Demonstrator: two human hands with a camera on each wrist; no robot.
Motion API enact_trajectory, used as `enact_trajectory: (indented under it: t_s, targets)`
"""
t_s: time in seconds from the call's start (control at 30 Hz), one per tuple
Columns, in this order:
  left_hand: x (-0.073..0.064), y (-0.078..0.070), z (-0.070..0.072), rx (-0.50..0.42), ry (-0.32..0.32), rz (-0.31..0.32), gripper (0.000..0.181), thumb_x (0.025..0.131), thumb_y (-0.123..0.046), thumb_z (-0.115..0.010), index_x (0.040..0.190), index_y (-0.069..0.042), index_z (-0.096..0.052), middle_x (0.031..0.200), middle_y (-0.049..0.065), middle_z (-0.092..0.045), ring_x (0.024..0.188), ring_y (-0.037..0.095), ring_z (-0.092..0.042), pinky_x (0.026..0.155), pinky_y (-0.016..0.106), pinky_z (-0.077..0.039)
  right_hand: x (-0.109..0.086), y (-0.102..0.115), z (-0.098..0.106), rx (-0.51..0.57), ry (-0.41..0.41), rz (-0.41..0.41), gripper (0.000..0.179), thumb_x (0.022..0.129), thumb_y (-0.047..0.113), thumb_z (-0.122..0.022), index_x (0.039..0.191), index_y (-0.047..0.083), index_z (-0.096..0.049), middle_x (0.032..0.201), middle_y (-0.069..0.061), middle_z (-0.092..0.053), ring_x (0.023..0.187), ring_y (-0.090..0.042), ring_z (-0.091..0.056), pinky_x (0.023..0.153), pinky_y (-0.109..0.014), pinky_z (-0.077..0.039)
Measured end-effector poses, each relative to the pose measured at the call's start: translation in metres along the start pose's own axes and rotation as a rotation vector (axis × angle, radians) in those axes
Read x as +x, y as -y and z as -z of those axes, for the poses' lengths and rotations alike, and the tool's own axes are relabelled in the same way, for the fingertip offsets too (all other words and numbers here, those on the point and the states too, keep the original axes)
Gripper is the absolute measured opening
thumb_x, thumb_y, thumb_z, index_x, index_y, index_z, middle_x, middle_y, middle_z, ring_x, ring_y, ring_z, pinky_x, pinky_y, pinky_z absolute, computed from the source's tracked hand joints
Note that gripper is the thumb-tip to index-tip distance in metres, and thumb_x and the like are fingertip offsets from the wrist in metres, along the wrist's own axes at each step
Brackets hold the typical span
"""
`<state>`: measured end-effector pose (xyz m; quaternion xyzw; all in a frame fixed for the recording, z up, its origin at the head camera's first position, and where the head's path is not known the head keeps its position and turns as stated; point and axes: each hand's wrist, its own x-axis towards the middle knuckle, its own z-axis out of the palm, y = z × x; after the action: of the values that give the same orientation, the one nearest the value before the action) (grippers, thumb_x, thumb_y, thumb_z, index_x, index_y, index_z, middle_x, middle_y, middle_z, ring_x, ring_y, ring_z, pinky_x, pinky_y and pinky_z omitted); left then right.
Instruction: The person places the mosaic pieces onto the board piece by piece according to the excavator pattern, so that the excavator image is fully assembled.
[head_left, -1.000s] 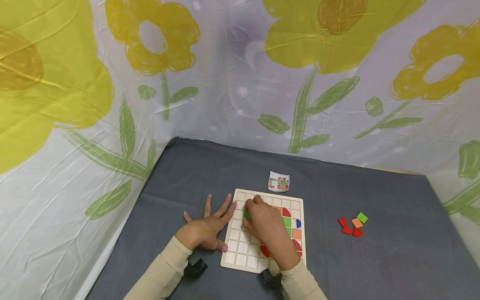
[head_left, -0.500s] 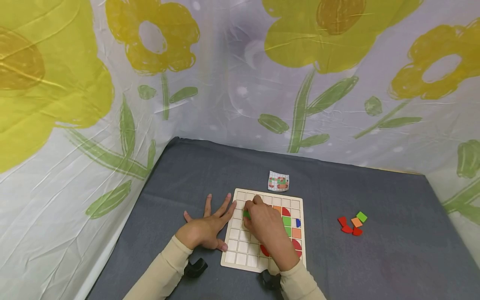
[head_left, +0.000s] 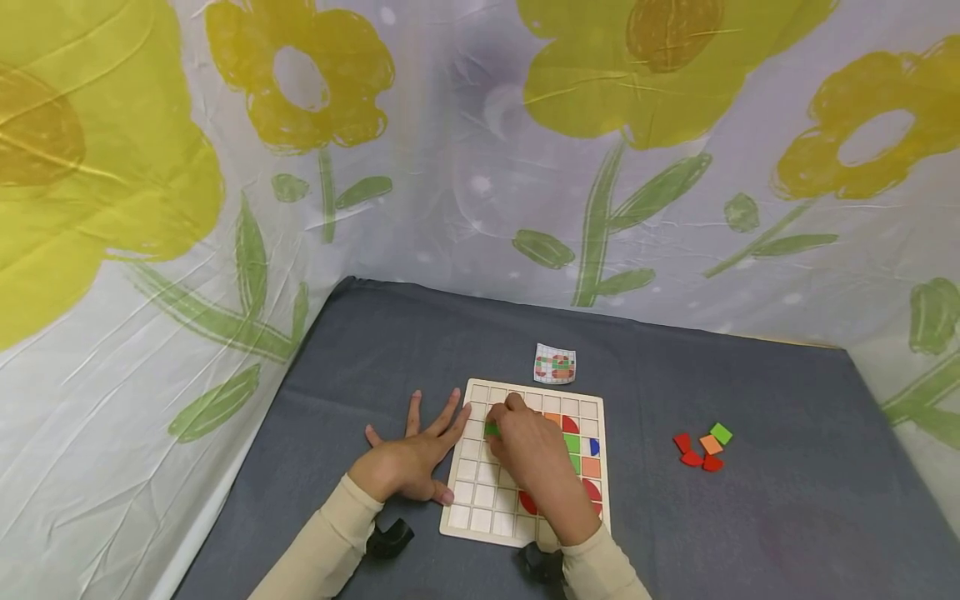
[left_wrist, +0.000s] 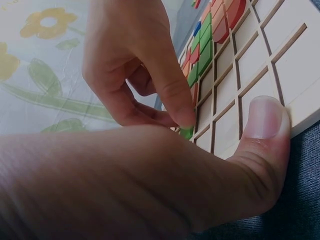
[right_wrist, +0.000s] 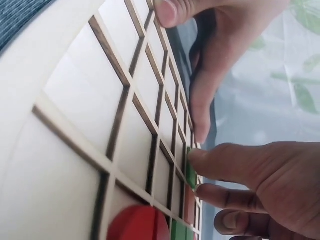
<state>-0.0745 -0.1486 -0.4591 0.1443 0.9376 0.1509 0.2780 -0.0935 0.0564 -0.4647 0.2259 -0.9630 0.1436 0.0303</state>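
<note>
A pale wooden grid board (head_left: 480, 508) lies on the grey table, with red, green, orange and blue tiles (head_left: 573, 443) set in its right columns. My right hand (head_left: 498, 422) reaches over the board and pinches a small green tile (head_left: 491, 429) at a cell in the upper left part. In the left wrist view its thumb and finger (left_wrist: 167, 95) press the green tile (left_wrist: 186, 132) down into the grid. My left hand (head_left: 420, 454) lies flat with spread fingers beside the board. Its thumb (left_wrist: 262, 122) presses against the board's left edge.
A small printed pattern card (head_left: 555, 364) lies just beyond the board. Several loose red, orange and green tiles (head_left: 701, 448) sit to the right on the grey table (head_left: 750, 542). A flowered cloth (head_left: 480, 167) hangs behind and along both sides.
</note>
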Motion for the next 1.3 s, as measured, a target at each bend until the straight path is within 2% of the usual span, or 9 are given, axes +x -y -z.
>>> enact_trajectory:
  t_s: [0.23,0.47,0.67,0.8,0.97,1.3]
  targets:
    - [0.000,0.001,-0.001,-0.001,-0.008,0.003,0.126,0.078,-0.041,-0.093,0.172,-0.036,-0.008,0.177,-0.011,0.014,0.158,0.045,0.024,0.092,0.099,-0.002,-0.001,-0.007,0.008,0.050,-0.004,-0.027,0.028,0.087,0.015,-0.088,0.113,0.010,-0.079,0.103,-0.005,-0.067,0.075,-0.017,-0.069,0.062,-0.032,-0.057]
    - [0.000,0.000,-0.001,0.005,-0.002,0.010,0.127,0.078,-0.042,-0.093,0.172,-0.035,-0.008,0.177,-0.010,0.014,0.158,0.044,0.023,0.094,0.099,-0.003,-0.006,-0.015,0.015,0.081,0.011,-0.081,0.026,0.090,0.020,-0.086,0.114,0.013,-0.079,0.104,-0.003,-0.069,0.069,-0.016,-0.067,0.059,-0.035,-0.056]
    - [0.000,-0.001,-0.001,-0.007,-0.004,0.010,0.127,0.078,-0.040,-0.093,0.172,-0.034,-0.009,0.177,-0.011,0.014,0.158,0.044,0.024,0.094,0.098,-0.001,-0.011,-0.027,0.022,0.111,0.007,-0.122,0.021,0.095,0.023,-0.081,0.113,0.013,-0.078,0.098,0.000,-0.069,0.069,-0.014,-0.065,0.057,-0.033,-0.053]
    - [0.000,-0.001,-0.001,-0.009,-0.008,0.008,0.127,0.077,-0.039,-0.094,0.172,-0.034,-0.009,0.178,-0.010,0.013,0.158,0.045,0.023,0.094,0.099,0.000,-0.016,-0.039,0.026,0.118,-0.010,-0.150,0.017,0.097,0.022,-0.079,0.111,0.012,-0.078,0.097,-0.001,-0.069,0.067,-0.012,-0.062,0.055,-0.032,-0.050]
    - [0.001,0.000,-0.002,-0.009,-0.006,0.011,0.127,0.077,-0.039,-0.094,0.172,-0.034,-0.009,0.178,-0.010,0.013,0.158,0.045,0.023,0.094,0.098,0.000,-0.023,-0.058,0.035,0.139,-0.005,-0.223,0.021,0.096,0.023,-0.080,0.113,0.010,-0.076,0.097,-0.002,-0.068,0.067,-0.012,-0.058,0.054,-0.032,-0.048]
    - [0.002,0.000,-0.002,-0.014,-0.008,0.006,0.128,0.078,-0.038,-0.094,0.172,-0.034,-0.007,0.177,-0.010,0.014,0.158,0.044,0.024,0.094,0.098,0.001,-0.044,-0.104,0.053,0.099,-0.021,-0.370,0.026,0.097,0.023,-0.078,0.118,0.008,-0.075,0.102,-0.009,-0.072,0.078,-0.022,-0.064,0.059,-0.038,-0.055]
